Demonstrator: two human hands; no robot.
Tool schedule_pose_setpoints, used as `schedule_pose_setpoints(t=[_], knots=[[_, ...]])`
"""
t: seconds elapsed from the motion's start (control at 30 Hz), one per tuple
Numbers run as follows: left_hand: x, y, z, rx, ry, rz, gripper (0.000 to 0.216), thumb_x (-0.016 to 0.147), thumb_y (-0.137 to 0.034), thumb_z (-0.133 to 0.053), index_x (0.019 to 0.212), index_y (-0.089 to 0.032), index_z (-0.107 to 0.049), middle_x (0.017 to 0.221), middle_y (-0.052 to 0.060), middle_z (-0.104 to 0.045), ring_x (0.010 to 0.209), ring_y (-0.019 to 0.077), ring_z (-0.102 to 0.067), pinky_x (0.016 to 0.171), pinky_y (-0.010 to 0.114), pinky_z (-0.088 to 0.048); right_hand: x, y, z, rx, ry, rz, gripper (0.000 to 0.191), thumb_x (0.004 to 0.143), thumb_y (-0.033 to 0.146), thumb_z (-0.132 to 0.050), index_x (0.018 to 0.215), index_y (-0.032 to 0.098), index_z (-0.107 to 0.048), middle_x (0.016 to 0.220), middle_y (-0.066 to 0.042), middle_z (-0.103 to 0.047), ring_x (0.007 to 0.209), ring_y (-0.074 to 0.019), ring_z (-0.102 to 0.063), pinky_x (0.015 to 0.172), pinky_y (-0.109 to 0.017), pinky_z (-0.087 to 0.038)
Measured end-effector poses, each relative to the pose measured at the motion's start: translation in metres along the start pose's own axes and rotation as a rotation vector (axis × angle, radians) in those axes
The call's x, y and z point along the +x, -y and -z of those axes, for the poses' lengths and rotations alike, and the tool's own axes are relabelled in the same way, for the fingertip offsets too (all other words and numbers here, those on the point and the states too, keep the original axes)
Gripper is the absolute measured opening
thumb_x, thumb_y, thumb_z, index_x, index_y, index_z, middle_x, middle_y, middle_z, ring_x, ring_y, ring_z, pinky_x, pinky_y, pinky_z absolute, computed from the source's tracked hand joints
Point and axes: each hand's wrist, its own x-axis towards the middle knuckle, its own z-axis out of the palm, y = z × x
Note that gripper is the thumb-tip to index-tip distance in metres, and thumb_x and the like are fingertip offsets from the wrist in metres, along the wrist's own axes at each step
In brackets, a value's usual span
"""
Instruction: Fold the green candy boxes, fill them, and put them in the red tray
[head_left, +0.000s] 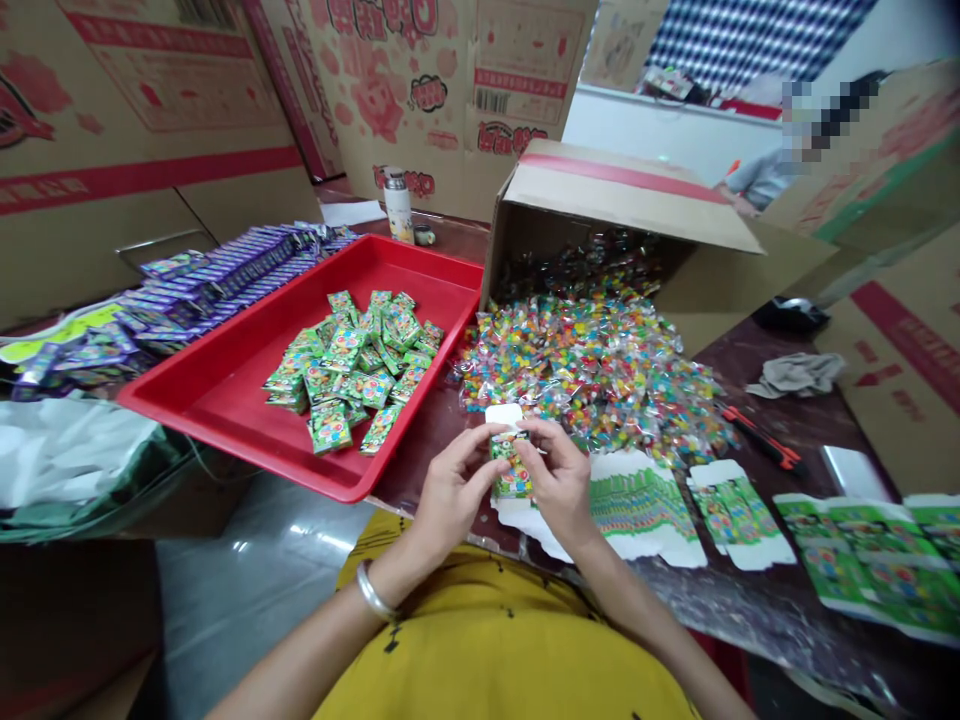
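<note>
Between my two hands, near the table's front edge, is a small green candy box [511,478] with a white flap standing up at its top. My left hand [459,482] grips its left side with thumb and fingers. On the other side my right hand [556,478] pinches the box too. Just beyond lies a big heap of small clear bags of colourful candy [585,370], spilling from a carton on its side. Flat green box blanks [637,505] lie fanned out right of my right hand. Filled-looking green boxes [360,365] are piled in a red tray [225,375] to the left.
Purple packets [225,270] are stacked left of the tray. A flask [398,205] stands behind it. The open carton [630,190] lies at the back. Red-and-black pliers [765,440], a grey cloth [799,374] and more blanks [870,560] lie right. Another person [772,175] sits beyond the cartons.
</note>
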Motion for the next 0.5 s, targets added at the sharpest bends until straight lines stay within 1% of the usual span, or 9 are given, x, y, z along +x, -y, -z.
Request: schedule_pose_setpoints(t=[0.07,0.13,0.17,0.23,0.3,0.33,0.37,0.43,0.5], knots=[[0.002,-0.004,0.005,0.006,0.089,-0.009,0.028,0.088,-0.023,-0.062,0.116,-0.020,-0.064,0.105,0.007,-0.066,0.094,0.0190,-0.063,0.082,0.028,-0.052,0.002,-0.001,0.003,-0.024,0.044,0.029,0.012,0.091,0.034,-0.060,0.087,0.024,-0.065,0.089,-0.004,-0.063,0.084,-0.0192,-0.061,0.080,-0.033,-0.051],[0.004,-0.008,0.008,0.012,0.140,-0.022,0.024,0.088,-0.022,-0.060,0.112,-0.019,-0.065,0.109,0.008,-0.065,0.095,0.0193,-0.063,0.082,0.028,-0.052,0.003,-0.001,0.004,-0.021,0.077,0.044,0.016,0.090,0.033,-0.061,0.078,0.022,-0.061,0.096,-0.006,-0.063,0.095,-0.0214,-0.061,0.087,-0.035,-0.050],[0.004,-0.009,0.008,0.006,0.142,-0.019,0.024,0.088,-0.021,-0.060,0.112,-0.019,-0.064,0.110,0.008,-0.064,0.094,0.0189,-0.063,0.081,0.028,-0.052,0.004,0.000,0.004,0.002,0.083,0.037,0.015,0.089,0.033,-0.063,0.078,0.022,-0.060,0.101,-0.007,-0.063,0.101,-0.0223,-0.061,0.088,-0.035,-0.050],[0.004,-0.010,0.008,-0.041,0.088,0.000,0.025,0.086,-0.021,-0.063,0.111,-0.020,-0.059,0.108,0.007,-0.062,0.093,0.0176,-0.063,0.080,0.028,-0.053,0.005,0.001,0.002,0.087,0.063,0.001,0.010,0.088,0.032,-0.064,0.088,0.023,-0.059,0.107,-0.007,-0.062,0.103,-0.0224,-0.062,0.085,-0.034,-0.053],[0.004,-0.011,0.006,-0.096,0.008,0.027,0.029,0.081,-0.019,-0.067,0.107,-0.020,-0.054,0.101,0.004,-0.061,0.091,0.0163,-0.063,0.078,0.026,-0.054,0.006,0.003,0.000,0.168,0.036,-0.026,0.016,0.087,0.030,-0.065,0.100,0.025,-0.057,0.102,-0.006,-0.064,0.096,-0.0208,-0.065,0.083,-0.034,-0.054],[0.004,-0.011,0.005,-0.114,-0.024,0.040,0.031,0.079,-0.018,-0.069,0.105,-0.021,-0.052,0.098,0.002,-0.061,0.089,0.0156,-0.063,0.075,0.025,-0.054,0.007,0.004,0.000,0.184,0.043,-0.024,0.018,0.087,0.030,-0.066,0.102,0.025,-0.058,0.098,-0.005,-0.064,0.092,-0.0202,-0.065,0.084,-0.035,-0.054],[0.004,-0.012,0.005,-0.126,-0.042,0.054,0.032,0.077,-0.017,-0.070,0.103,-0.021,-0.051,0.095,0.001,-0.060,0.087,0.0147,-0.062,0.073,0.023,-0.053,0.008,0.005,0.000,0.189,0.066,-0.010,0.016,0.087,0.030,-0.067,0.100,0.025,-0.060,0.094,-0.004,-0.065,0.091,-0.0200,-0.065,0.084,-0.035,-0.053],[0.003,-0.013,0.006,-0.140,-0.038,0.082,0.033,0.076,-0.016,-0.071,0.101,-0.020,-0.050,0.093,0.000,-0.059,0.084,0.0129,-0.062,0.069,0.021,-0.051,0.011,0.006,0.001,0.203,0.147,0.022,0.009,0.085,0.031,-0.069,0.087,0.024,-0.064,0.089,-0.004,-0.065,0.089,-0.0204,-0.064,0.084,-0.035,-0.052],[0.002,-0.014,0.007,-0.142,-0.026,0.091,0.033,0.076,-0.015,-0.071,0.101,-0.020,-0.050,0.094,0.000,-0.058,0.083,0.0122,-0.061,0.068,0.020,-0.051,0.013,0.008,0.003,0.248,0.206,0.000,0.014,0.082,0.033,-0.072,0.077,0.023,-0.065,0.087,-0.004,-0.065,0.088,-0.0205,-0.063,0.079,-0.034,-0.052]])
